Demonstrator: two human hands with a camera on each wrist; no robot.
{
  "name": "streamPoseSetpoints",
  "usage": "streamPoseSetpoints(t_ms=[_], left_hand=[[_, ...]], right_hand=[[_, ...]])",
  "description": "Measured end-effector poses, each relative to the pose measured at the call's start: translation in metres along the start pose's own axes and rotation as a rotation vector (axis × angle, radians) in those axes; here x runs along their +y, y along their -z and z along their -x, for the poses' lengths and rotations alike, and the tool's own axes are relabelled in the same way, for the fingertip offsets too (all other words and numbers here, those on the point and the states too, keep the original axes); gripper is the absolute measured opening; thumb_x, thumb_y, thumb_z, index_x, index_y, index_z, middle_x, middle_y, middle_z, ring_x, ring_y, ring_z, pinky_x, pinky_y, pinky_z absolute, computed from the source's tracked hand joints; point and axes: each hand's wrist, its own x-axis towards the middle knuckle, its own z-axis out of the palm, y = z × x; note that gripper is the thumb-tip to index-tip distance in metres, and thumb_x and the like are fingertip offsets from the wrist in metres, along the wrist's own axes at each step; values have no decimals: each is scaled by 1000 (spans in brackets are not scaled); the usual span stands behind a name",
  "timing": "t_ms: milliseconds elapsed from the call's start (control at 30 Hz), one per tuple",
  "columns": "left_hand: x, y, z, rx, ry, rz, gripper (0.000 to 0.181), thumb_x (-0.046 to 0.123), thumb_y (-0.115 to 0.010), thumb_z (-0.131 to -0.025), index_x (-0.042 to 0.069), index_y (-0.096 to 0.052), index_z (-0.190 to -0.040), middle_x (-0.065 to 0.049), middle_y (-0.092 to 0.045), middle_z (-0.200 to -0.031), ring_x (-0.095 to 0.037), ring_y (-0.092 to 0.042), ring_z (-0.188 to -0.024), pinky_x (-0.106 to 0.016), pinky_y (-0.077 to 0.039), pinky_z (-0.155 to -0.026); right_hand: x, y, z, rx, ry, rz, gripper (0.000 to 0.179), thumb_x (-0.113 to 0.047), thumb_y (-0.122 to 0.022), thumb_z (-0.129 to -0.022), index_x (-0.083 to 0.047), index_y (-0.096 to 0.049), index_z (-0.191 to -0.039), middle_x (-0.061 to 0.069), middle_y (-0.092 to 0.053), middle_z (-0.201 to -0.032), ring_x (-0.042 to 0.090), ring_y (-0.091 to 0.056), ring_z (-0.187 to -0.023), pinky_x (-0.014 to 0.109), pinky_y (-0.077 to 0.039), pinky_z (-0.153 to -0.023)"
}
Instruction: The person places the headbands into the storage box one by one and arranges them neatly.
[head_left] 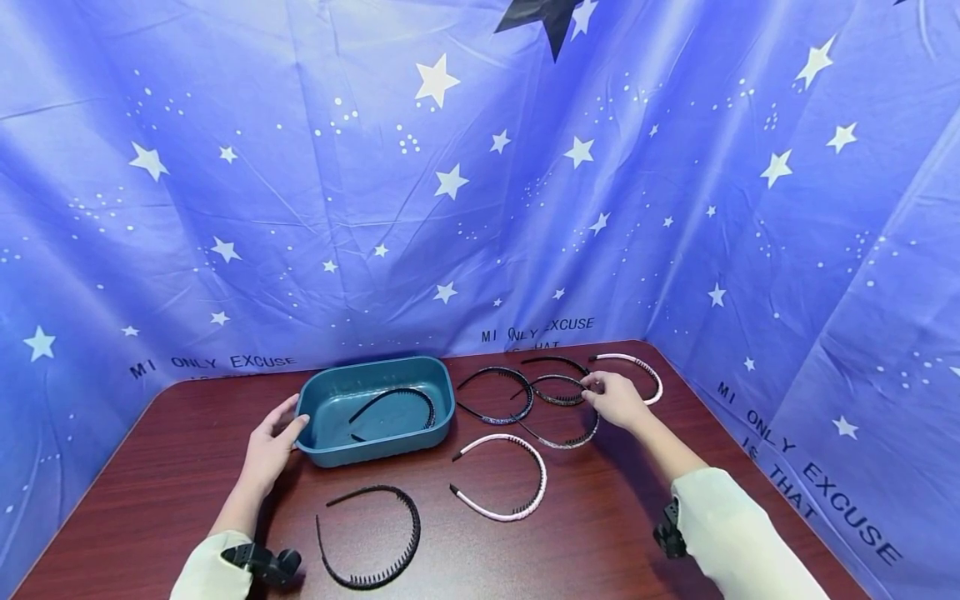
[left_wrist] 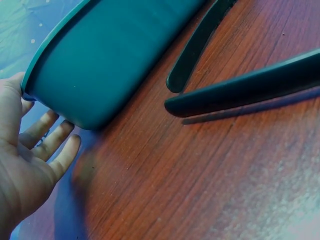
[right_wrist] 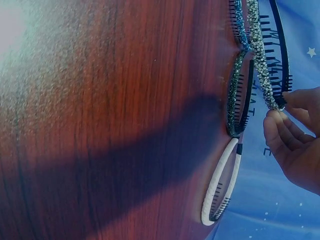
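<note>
At the left end of a teal plastic basin (head_left: 375, 454), my left hand (head_left: 270, 442) grips the rim, thumb at the edge and the other fingers along the outer wall. A black headband (head_left: 431, 408) lies inside the basin. My right hand (head_left: 618, 402) pinches a silver glittery headband (right_wrist: 260, 60) between thumb and fingers; its comb teeth show in the right wrist view. Beside it are a dark glittery headband (right_wrist: 233, 100) and a blue glittery headband (head_left: 506, 420). A pale pink headband (head_left: 542, 492) and a black toothed headband (head_left: 415, 533) lie nearer the front.
Another pale pink headband (head_left: 654, 379) lies at the table's back right corner, near a thin black headband (head_left: 555, 359). Everything rests on a reddish-brown wooden table (head_left: 600, 533). A blue star-printed cloth (head_left: 375, 167) hangs around the back and sides.
</note>
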Motion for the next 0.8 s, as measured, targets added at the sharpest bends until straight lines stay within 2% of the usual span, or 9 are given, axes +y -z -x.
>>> streamPoseSetpoints(t_ms=[133,300,367,600,800], left_hand=[[1,0,0,-2,8,1,50,28,-54,-95,12,-42,-141,-16,-52,-123,12,-48,-80,-12,-49,-67],[2,1,1,-2,20,7,50,29,-55,-94,12,-43,-140,-1,-54,-112,12,-49,-80,-13,-49,-67],[2,1,1,-2,21,6,50,29,-55,-94,12,-43,-140,1,-54,-110,12,-49,-80,-13,-49,-67],[2,1,1,-10,16,6,51,30,-53,-95,12,-41,-141,-17,-51,-124,11,-48,-79,-12,-49,-66],[3,1,2,-15,18,10,51,29,-53,-95,12,-41,-142,-18,-50,-126,12,-48,-80,-12,-49,-67]], right_hand=[[-2,-3,-2,-8,0,-18,21,-7,-61,-85,2,-65,-103,7,-58,-74,15,-49,-66,28,-39,-60],[-4,-4,-4,-9,-8,-21,22,-8,-61,-85,2,-65,-104,5,-56,-71,12,-47,-62,26,-37,-57],[-4,-5,-4,-8,-5,-18,21,-8,-61,-85,2,-65,-103,5,-57,-71,12,-47,-62,26,-37,-57],[-7,-5,-6,0,9,-11,20,-9,-61,-85,1,-65,-103,6,-58,-72,12,-48,-63,26,-38,-57],[-9,-5,-9,-8,-1,-9,21,-11,-61,-86,0,-65,-104,8,-61,-76,15,-53,-68,27,-41,-60]])
